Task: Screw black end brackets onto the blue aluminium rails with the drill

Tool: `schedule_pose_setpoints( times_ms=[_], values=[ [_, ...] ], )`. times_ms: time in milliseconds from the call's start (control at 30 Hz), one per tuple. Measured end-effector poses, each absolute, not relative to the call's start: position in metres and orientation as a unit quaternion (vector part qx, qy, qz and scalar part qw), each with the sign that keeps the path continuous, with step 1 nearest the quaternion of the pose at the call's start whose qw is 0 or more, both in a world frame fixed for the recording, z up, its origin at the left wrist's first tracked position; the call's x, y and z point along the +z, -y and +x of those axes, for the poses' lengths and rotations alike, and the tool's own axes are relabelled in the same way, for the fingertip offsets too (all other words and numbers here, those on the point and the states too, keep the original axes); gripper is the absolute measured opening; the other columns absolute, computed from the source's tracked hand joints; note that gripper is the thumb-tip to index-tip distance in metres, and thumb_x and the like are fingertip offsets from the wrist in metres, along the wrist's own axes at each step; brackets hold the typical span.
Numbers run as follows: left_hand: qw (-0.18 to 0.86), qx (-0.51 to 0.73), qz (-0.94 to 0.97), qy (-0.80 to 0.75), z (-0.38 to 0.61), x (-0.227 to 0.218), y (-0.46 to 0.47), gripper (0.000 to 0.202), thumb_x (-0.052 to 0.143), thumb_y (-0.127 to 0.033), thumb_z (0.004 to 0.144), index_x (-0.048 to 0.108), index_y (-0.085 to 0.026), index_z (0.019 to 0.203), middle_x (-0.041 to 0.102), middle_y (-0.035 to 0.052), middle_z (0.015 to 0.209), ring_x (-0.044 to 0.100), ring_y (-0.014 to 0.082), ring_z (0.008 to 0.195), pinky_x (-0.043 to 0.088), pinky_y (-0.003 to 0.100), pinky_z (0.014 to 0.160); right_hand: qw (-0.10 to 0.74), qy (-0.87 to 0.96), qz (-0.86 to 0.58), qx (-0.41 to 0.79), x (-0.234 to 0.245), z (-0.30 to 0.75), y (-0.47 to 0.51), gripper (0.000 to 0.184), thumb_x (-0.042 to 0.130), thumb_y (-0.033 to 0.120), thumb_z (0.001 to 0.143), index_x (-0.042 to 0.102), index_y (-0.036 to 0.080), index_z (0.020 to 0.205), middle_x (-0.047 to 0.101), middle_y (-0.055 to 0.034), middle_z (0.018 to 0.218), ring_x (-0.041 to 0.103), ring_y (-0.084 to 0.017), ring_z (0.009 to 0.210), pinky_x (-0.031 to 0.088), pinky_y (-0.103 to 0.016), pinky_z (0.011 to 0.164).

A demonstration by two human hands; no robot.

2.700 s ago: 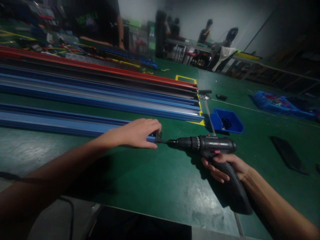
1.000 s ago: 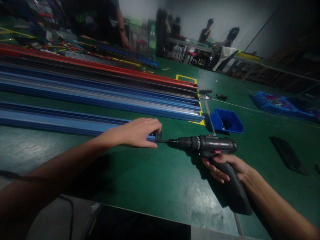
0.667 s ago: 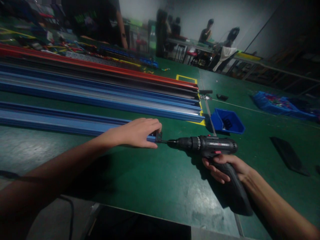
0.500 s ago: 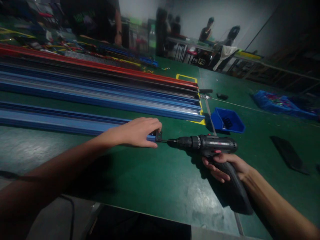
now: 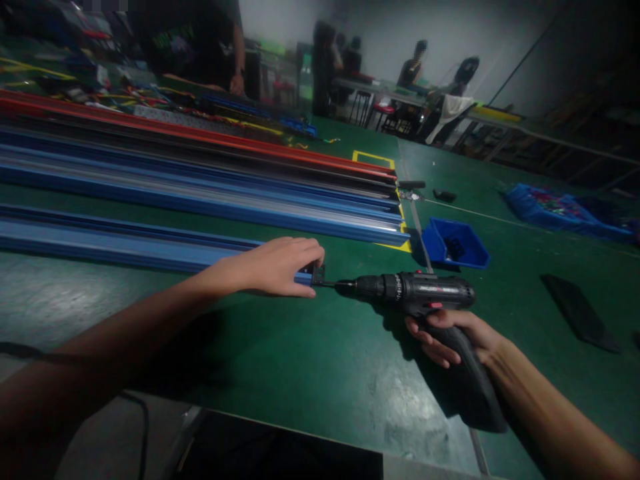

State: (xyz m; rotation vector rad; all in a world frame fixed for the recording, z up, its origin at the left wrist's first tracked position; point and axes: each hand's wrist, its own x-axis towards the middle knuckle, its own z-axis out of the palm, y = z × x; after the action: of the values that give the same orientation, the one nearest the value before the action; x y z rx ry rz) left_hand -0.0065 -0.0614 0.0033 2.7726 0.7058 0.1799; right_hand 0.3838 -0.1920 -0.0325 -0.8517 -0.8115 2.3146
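A blue metal profile (image 5: 125,241) lies along the near part of the green table, with a small black end piece (image 5: 319,274) at its right end. My left hand (image 5: 280,267) is closed over that end, its fingers around the profile and the thumb along the near side. In my right hand (image 5: 450,333) is a black cordless drill (image 5: 430,291), gripped by its handle and pointing left. The drill's bit meets the end piece at its outer face; the exact contact point is too small to make out.
Behind lie several blue, black and red profiles (image 5: 200,180). A blue bin (image 5: 457,243) with dark parts stands right of their ends. A dark flat object (image 5: 580,313) lies at the right. Across the table stands a person (image 5: 190,40); blue bags (image 5: 565,210) sit at the far right.
Almost nothing differs. Both hands, the drill and the blue profile hold the same positions; the view has shifted very slightly.
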Motion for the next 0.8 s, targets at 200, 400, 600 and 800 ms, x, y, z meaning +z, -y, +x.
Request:
schedule_pose_setpoints(
  times_ms=[200, 400, 600, 800],
  values=[
    [0.137, 0.064, 0.958, -0.243, -0.0066, 0.0047, 0.0619, 0.041, 0.071, -0.055, 0.088, 0.056, -0.022, 0.107, 0.063, 0.0050, 0.110, 0.060, 0.0242, 0.099, 0.041, 0.033, 0.081, 0.273, 0.298, -0.317, 0.858, -0.0328, 0.3843, 0.1933, 0.028, 0.066, 0.026, 0.093, 0.075, 0.003, 0.105, 0.067, -0.0071, 0.078, 0.058, -0.008, 0.043, 0.060, -0.023, 0.053],
    [0.133, 0.063, 0.959, -0.244, -0.0068, 0.0030, 0.0612, 0.041, 0.073, -0.054, 0.087, 0.055, -0.023, 0.108, 0.063, 0.0036, 0.110, 0.060, 0.0234, 0.099, 0.041, 0.033, 0.082, 0.272, 0.303, -0.306, 0.860, -0.0337, 0.3847, 0.1920, 0.029, 0.066, 0.027, 0.093, 0.075, 0.003, 0.107, 0.069, -0.0066, 0.079, 0.059, -0.007, 0.045, 0.061, -0.023, 0.054],
    [0.135, 0.062, 0.958, -0.244, -0.0065, 0.0035, 0.0613, 0.040, 0.072, -0.054, 0.087, 0.055, -0.023, 0.106, 0.063, 0.0035, 0.108, 0.059, 0.0233, 0.098, 0.041, 0.033, 0.081, 0.274, 0.303, -0.304, 0.860, -0.0323, 0.3838, 0.1922, 0.028, 0.066, 0.026, 0.094, 0.076, 0.003, 0.106, 0.069, -0.0061, 0.079, 0.059, -0.007, 0.045, 0.061, -0.022, 0.054],
    [0.133, 0.066, 0.958, -0.244, -0.0062, 0.0036, 0.0617, 0.041, 0.074, -0.053, 0.086, 0.056, -0.023, 0.107, 0.063, 0.0036, 0.109, 0.060, 0.0234, 0.099, 0.041, 0.033, 0.082, 0.275, 0.294, -0.301, 0.865, -0.0312, 0.3834, 0.1915, 0.028, 0.066, 0.025, 0.094, 0.075, 0.001, 0.105, 0.069, -0.0074, 0.079, 0.061, -0.008, 0.046, 0.061, -0.023, 0.055]
  ],
)
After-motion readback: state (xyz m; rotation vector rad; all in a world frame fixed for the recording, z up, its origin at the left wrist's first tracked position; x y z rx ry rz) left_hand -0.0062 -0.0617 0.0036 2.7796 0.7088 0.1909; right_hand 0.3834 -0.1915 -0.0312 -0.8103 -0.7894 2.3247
